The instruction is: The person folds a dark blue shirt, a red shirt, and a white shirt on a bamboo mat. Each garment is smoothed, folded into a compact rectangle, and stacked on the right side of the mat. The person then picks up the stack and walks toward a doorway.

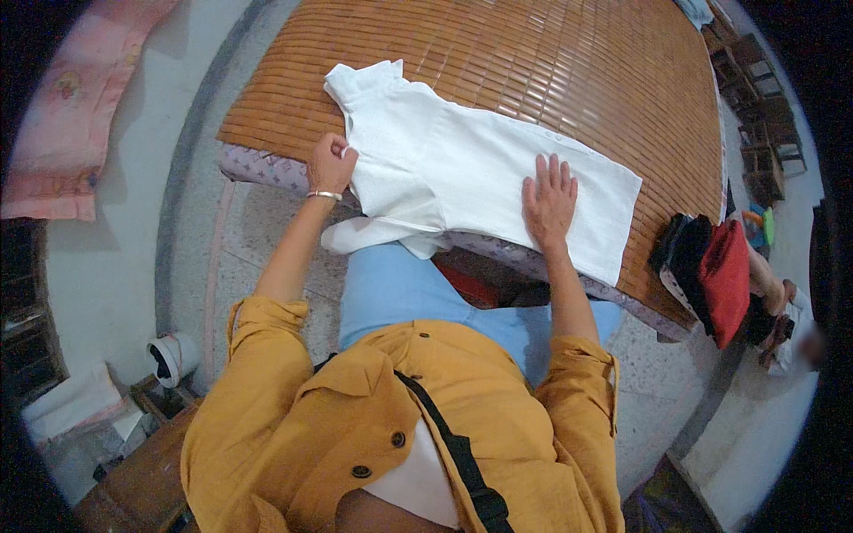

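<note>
White shirt (506, 164) lay under wide, flat right hand (550, 202); left hand (332, 166) pinched it; overhang (378, 234) below risked dragging creases in.

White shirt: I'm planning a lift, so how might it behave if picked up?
The white shirt is probably floppy: one part droops past the slatted mat in soft folds. It is likely light, since the cloth looks thin. It may slide easily, as the mat looks smooth and glossy.
</note>
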`<state>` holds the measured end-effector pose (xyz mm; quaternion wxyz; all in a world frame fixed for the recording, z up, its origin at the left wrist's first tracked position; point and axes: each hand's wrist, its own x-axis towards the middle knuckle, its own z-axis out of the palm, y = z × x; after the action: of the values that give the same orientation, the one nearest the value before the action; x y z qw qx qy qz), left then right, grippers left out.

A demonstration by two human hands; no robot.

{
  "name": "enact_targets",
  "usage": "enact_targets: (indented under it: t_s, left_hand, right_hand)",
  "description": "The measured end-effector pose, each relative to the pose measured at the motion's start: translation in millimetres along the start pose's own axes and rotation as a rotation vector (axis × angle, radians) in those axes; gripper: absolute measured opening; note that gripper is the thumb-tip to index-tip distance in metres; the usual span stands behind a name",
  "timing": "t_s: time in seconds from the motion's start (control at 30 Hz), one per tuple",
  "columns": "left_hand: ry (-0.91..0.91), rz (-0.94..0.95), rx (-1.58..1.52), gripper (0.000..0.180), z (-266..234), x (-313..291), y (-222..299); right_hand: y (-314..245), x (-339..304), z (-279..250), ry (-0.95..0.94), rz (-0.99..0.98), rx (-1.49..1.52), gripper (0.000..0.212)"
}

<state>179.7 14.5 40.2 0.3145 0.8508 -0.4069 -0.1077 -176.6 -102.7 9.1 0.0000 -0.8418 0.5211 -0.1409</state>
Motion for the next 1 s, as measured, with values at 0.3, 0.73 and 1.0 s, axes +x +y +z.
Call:
enact_targets:
  t_s: [0.3, 0.73, 1.0]
  left_hand:
    - [0.082, 0.576, 0.041, 0.037, 4, -6, 8]
    - [-0.244, 0.355, -0.101, 0.04, -15, -80, -40]
    - [-0.239, -0.242, -0.209, 0.045, 17, -123, -168]
  right_hand:
    - [2, -1, 5, 0.016, -0.015, 0.01, 0.048]
    - [14, -2, 18, -0.029, -0.031, 0.003, 0.051]
    - [-16, 5, -3, 0.137, -0.113, 0.294, 0.045]
